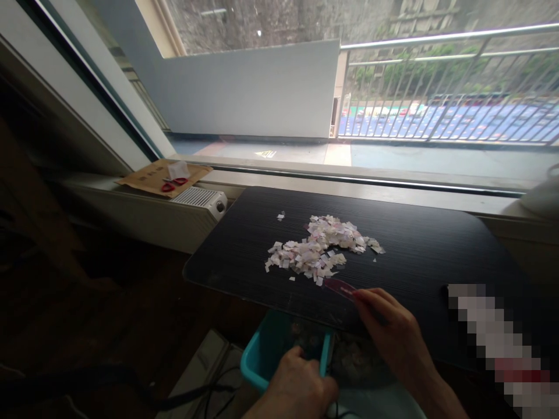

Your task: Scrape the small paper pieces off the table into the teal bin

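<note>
My right hand [393,326] pinches a thin, purplish, see-through strip [340,288] with a rounded tip. The strip's far end touches or nearly touches the near edge of a loose pile of small, pale paper-like scraps [305,256] on the black tabletop [236,250]. Just below the table's front edge, my left hand [299,381] is closed over the near right side of a teal plastic bin [257,361]. The bin's mouth lies under the table edge, and its inside is dark. Some of my left fingers are hidden.
A brown envelope [152,177] with red-handled scissors [172,185] lies on the left sill, beside a white heater [203,201]. A blurred-out object [493,343] is at the table's right. Dark cables [213,390] run near the bin. A window stands behind.
</note>
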### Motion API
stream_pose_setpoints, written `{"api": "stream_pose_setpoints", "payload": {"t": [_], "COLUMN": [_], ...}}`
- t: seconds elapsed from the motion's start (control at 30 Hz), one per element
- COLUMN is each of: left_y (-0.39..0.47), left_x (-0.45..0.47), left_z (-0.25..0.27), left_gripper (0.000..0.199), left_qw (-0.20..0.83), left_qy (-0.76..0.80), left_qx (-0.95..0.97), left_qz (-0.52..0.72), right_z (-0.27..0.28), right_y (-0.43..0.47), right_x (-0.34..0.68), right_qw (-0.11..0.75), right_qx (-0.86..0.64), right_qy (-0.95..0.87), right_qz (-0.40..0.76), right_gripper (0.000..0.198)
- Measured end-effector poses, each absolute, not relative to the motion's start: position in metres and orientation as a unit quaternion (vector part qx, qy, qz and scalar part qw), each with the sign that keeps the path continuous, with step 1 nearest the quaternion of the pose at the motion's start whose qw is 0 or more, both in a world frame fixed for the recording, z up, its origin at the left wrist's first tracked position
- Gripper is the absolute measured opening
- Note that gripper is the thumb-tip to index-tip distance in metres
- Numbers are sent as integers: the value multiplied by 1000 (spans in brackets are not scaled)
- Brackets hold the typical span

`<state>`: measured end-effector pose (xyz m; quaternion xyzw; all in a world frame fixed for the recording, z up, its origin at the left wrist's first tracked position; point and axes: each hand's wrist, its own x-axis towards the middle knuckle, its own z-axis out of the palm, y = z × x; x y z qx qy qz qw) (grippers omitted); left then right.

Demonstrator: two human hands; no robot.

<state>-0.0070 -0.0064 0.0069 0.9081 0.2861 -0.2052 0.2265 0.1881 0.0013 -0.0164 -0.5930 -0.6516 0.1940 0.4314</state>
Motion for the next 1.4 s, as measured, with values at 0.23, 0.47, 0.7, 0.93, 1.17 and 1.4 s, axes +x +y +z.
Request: {"api": "stream_pose_setpoints", "payload": {"t": [0.23, 0.47, 0.7, 0.93, 1.17, 1.4], "left_y": [-6, -5, -6, -10, -7, -8], "left_x": [-6, -6, -8, -10, -9, -10], "left_z": [17, 12, 16, 17, 17, 17], "left_gripper": [16, 17, 19, 18, 19, 18], "left_qw": [232, 231, 251, 261, 258, 255], "left_qy": [292, 294, 315, 318, 319, 330], "left_qx": [903, 903, 899, 897, 895, 896], "left_qz": [-213, -209, -172, -164, -173, -154], "right_z": [-18, -15, -12, -8, -13, -10], "right_y": [-1, -3, -11, -17, -14, -22], "right_x": [185, 180, 175, 173, 183, 176], "right_qw": [412, 410, 393, 373, 420, 384], "right_qx": [-575, -577, -548, -543, -577, -543], "right_qy": [-673, -672, -677, -682, -655, -679], "right_qz": [216, 218, 297, 318, 249, 309], "right_gripper": [13, 13, 14, 16, 12, 15]}}
